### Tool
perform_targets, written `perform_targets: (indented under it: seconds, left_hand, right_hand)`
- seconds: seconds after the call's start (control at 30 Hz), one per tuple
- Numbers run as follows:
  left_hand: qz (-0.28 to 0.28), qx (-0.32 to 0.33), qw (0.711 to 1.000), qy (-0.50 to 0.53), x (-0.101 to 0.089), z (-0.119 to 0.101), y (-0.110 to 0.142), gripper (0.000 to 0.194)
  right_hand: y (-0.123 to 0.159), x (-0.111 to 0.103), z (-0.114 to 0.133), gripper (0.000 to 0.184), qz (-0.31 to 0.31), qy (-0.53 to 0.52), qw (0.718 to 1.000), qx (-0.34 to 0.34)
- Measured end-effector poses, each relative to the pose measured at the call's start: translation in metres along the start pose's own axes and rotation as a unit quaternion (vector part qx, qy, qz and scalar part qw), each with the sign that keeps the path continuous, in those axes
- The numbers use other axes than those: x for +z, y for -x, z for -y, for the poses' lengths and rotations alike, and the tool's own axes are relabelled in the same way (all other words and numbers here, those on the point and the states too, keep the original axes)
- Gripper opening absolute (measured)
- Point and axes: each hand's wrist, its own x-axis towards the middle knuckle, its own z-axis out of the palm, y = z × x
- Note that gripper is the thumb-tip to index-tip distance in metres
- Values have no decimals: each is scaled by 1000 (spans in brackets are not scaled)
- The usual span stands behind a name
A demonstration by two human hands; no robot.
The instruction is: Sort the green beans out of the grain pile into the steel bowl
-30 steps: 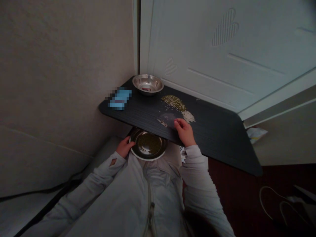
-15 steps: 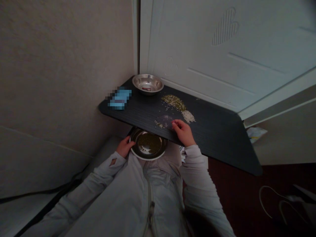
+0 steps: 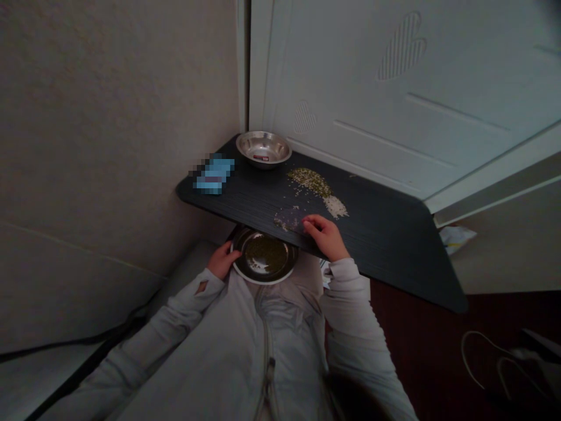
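My left hand grips the left rim of a metal bowl, thumb over the edge. The bowl sits in my lap, its far side under the tabletop edge, with small dark green beans inside. Over the near edge of the dark tabletop, my right hand pinches a clear, roundish plastic piece; whether it is a lid or a sheet I cannot tell. It lies over a few scattered grains. Beyond it are a mixed heap of green beans and pale grains and a pile of white grains.
An upright steel bowl with a label inside stands at the back left of the tabletop. Left of it lies a blurred blue object. A wall borders the left and a white door panel the back. A pale cable lies lower right.
My right hand has shifted slightly left with the clear plastic piece, which now covers the small scatter of grains near the edge. My left hand and its bowl stay in place.
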Motion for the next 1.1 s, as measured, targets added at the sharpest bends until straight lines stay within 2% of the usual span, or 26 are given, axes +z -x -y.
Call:
perform_targets:
  seconds: [0.3, 0.57, 0.73, 0.93, 1.1]
  left_hand:
    - [0, 6, 1000, 24, 1, 4, -2, 34]
    - [16, 2, 999, 44, 1, 3, -1, 32]
    - [21, -3, 999, 44, 2, 2, 0, 36]
    - [11, -5, 1000, 20, 2, 8, -3, 41]
    - [15, 7, 1000, 2, 3, 11, -5, 39]
  right_hand:
    - [1, 0, 0, 25, -5, -22, 1000, 8]
    - [3, -3, 3, 16, -25, -87, 995, 29]
    - [10, -10, 3, 16, 7, -118, 992, 47]
    - [29, -25, -7, 21, -11, -100, 990, 95]
    - [40, -26, -9, 22, -28, -38, 995, 92]
